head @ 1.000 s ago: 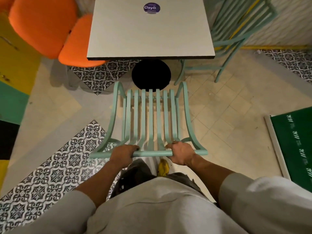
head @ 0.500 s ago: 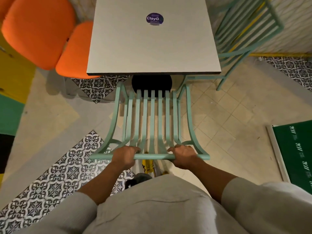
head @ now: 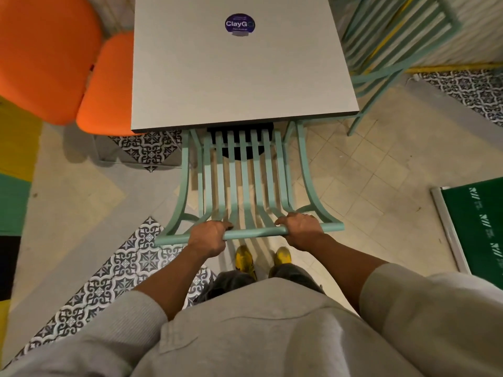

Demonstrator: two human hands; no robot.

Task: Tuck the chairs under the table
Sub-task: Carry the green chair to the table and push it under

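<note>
Chair: a mint-green slatted chair (head: 245,186) stands on the floor, its front edge just under the near edge of the bench (head: 239,77); most of the seat sits outside.
Hands: the left hand (head: 208,238) and right hand (head: 298,229) each have fingers clamped on the chair's top rail.
Other chairs: an orange chair (head: 81,69) at the left side and a 2nd green chair (head: 392,44) at the right, neither tucked in.
Risk: the black round base (head: 241,156) of the bench lies straight ahead, so the chair legs could likely knock it and jolt the bench; an uneven push could skew the chair.
Risk to feet: 2 yellow shoes (head: 245,258) stand close behind the chair.
Writing: a round purple sticker (head: 240,23) reads "ClayGo"; its smaller print is unreadable.
Green board: a board (head: 479,224) at right carries white marks, not legible.
</note>
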